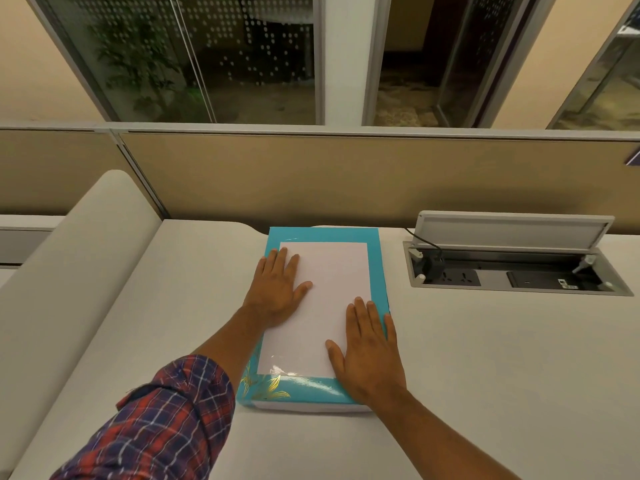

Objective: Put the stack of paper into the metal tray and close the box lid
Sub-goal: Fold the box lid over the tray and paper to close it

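A turquoise box (375,268) with gold leaf print lies flat on the white desk, its lid down. The lid has a clear window, and a white sheet of paper (329,282) shows through it. My left hand (278,289) rests flat on the lid's left side, fingers spread. Nearer to me, my right hand (369,348) lies flat on the lid's right front part, over the box edge. Neither hand holds anything. No metal tray is visible.
A recessed power socket well (512,271) with its grey flap (512,228) raised sits in the desk at the right, a black plug and cable in it. A beige partition (311,178) runs along the back. A white rounded panel (69,265) borders the desk's left.
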`<state>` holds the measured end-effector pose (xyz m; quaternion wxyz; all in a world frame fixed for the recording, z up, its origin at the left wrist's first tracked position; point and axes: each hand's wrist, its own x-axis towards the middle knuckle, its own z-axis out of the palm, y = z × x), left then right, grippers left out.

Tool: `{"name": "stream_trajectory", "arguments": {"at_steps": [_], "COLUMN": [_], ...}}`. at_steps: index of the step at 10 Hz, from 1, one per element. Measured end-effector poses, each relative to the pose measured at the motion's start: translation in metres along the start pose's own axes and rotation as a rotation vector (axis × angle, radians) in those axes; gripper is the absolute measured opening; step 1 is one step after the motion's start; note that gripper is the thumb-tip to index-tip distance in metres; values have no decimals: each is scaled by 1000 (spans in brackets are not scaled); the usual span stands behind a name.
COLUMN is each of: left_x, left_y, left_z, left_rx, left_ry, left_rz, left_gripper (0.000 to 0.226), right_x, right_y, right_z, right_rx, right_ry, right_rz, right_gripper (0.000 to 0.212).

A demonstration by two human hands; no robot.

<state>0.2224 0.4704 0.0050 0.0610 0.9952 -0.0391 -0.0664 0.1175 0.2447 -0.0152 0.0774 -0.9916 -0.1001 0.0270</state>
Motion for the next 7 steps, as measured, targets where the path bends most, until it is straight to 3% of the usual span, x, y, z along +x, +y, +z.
{"name": "stream_trajectory", "arguments": {"at_steps": [3,7], "left_x": [-6,-81], "left_y": [10,43], "left_z": [-12,-17], "left_rx": [43,0], "left_ry": [-69,9], "left_rz": [-27,-16], "left_gripper": [85,83], "right_x": [-1,-20], "right_y": [-1,20], "right_z": [-3,-29], "right_rx": [-6,35], "right_ry": [-47,-46], "right_rz": [12,16], "right_gripper": [93,86]}}
